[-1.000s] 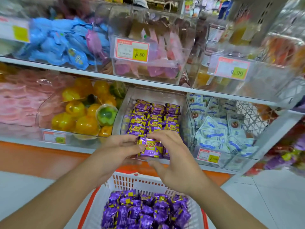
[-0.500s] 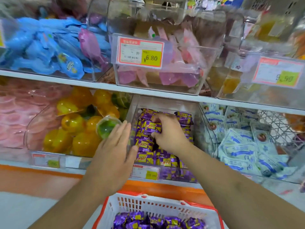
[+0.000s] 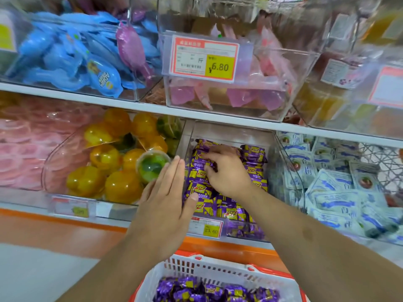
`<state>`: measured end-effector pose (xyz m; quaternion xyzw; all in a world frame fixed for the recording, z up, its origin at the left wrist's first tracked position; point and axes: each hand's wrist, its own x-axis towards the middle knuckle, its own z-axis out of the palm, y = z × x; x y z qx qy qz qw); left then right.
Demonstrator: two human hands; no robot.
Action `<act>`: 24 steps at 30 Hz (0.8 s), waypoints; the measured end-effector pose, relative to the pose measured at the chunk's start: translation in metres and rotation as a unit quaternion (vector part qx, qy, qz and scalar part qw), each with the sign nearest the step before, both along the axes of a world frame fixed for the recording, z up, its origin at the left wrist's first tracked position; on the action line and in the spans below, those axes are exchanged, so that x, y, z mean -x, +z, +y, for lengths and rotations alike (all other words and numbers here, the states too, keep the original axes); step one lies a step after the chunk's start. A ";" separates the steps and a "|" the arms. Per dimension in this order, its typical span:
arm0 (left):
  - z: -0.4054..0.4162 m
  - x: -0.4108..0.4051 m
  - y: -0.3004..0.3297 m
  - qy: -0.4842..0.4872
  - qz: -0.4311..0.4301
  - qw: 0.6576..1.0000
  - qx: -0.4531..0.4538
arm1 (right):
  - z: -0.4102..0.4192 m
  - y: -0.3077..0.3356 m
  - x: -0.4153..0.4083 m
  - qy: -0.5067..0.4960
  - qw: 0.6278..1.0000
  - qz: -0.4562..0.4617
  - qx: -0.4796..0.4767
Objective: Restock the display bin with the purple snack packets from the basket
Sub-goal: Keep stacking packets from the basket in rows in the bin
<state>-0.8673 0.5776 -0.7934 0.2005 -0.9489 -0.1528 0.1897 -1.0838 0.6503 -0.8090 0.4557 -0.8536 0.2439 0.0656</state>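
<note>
Purple packets: a packed layer of purple-and-yellow snack packets (image 3: 254, 156) lies in the clear display bin (image 3: 231, 132) on the lower shelf, in three rough columns; they overlap too much for an exact count. More of the same packets (image 3: 209, 290) fill the basket at 6 o'clock, again too heaped to count.
Right hand: the right hand (image 3: 226, 171) reaches into the bin from 5 o'clock, palm down, forearm sloping up from the lower right. Its fingers (image 3: 210, 154) are curled and pinch a packet in the left column.
Left hand: the left hand (image 3: 165, 205) is held flat, on edge, at the bin's left wall. Its fingers (image 3: 175, 171) are straight and pressed together, pointing to 12 o'clock, grasping nothing; the thumb (image 3: 192, 200) lies across the packets at the bin's front left corner.
Basket: one white slotted basket (image 3: 209, 269) with an orange rim, directly below the bin.
Price tags: one small tag (image 3: 205, 227) on the bin's front reads 23.60; one larger tag (image 3: 204, 58) at 12 o'clock on the upper bin reads 6.80.
Neighbours: at 9 o'clock a clear bin of yellow jelly cups (image 3: 104, 158) with one green cup (image 3: 152, 165) just beside the left fingertips; at 3 o'clock a bin of white-and-blue sachets (image 3: 335, 192).
Upper shelf: blue packets (image 3: 65, 53) at 10 o'clock, pink ones (image 3: 239, 97) at 12.
</note>
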 end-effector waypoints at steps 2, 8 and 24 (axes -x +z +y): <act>0.001 0.000 0.000 0.001 -0.003 1.000 -0.010 | 0.005 0.002 -0.003 0.004 0.999 -0.024 -0.042; 0.000 -0.002 0.005 0.006 -0.017 0.997 -0.077 | 0.014 0.012 -0.005 0.011 0.994 -0.062 -0.092; 0.054 -0.097 -0.052 -0.071 -0.032 0.996 -0.041 | 0.184 -0.052 -0.182 0.041 0.980 -0.196 -0.009</act>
